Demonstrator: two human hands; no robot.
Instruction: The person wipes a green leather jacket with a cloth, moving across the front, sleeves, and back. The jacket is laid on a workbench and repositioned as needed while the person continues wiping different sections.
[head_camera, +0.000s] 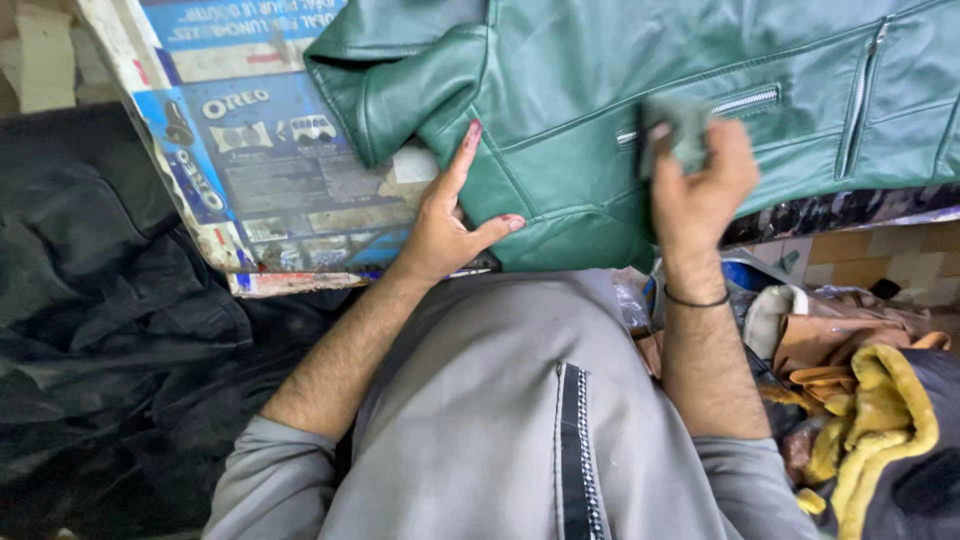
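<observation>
Across the far side of the scene lies a green leather jacket (600, 110), spread flat on a board covered with printed blue-and-white packaging (260, 170). On its left part, the left hand (450, 225) rests with the palm down, fingers stretched out and thumb spread to the right; it presses the leather near the folded collar and grips nothing. To the right, the right hand (700, 185) is raised just above the jacket, its fingers curled tightly around a small grey-green pad (680, 125), which is blurred, so its exact kind cannot be told. That pad sits over the jacket close to a slanted silver pocket zipper (745, 100). A thin dark band (697, 299) circles the right wrist. Nearer, the person's lap in grey clothing (500, 420) with a dark studded stripe fills the middle. A heap of black material (110, 330) lies at the left, and a yellow-edged garment (880, 420) is piled at the near right.
</observation>
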